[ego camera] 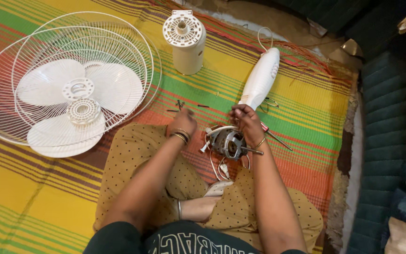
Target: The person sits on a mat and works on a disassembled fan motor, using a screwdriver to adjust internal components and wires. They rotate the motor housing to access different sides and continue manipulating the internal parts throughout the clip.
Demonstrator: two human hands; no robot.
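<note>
Striped yellow-green-red woven mat (34,207) covers the floor; right hand (246,120) grips the bare metal fan motor (229,143), left hand (183,123) curled over small dark screws (180,104); white wire fan grilles (66,77) upper left.

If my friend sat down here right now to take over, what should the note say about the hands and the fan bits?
Left hand: reaching to the small dark screws on the mat; I cannot tell if it holds one.
Right hand: on top of the bare fan motor, which lies in front of the knees, joined to the white fan neck.
Done: the wire guards and white blades are off, stacked at the left. The white motor cover stands apart, further up the mat.
Left: the motor stays uncovered, its wires loose, with a screwdriver under the right wrist.
</note>
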